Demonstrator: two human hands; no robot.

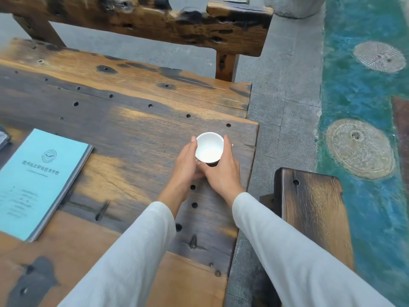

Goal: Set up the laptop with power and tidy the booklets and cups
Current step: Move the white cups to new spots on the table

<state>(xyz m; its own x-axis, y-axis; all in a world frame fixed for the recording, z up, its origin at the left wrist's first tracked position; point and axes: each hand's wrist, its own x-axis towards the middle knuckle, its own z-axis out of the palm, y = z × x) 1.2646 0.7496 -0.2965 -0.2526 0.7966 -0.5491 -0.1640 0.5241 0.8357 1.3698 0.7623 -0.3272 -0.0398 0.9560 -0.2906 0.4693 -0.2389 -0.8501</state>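
Note:
A small cup, white inside and dark at its base, stands upright near the right edge of the wooden table. My left hand cups its left side and my right hand wraps its right side, thumbs meeting below it. The cup looks empty. A stack of light-blue booklets with printed text lies flat at the table's left. The corner of a dark object shows at the far left edge; I cannot tell what it is. No laptop or power cable is in view.
A rough wooden bench back runs behind the table. A wooden stool stands to the right, below the table's edge. Grey paving and a teal ground strip with round stone discs lie beyond.

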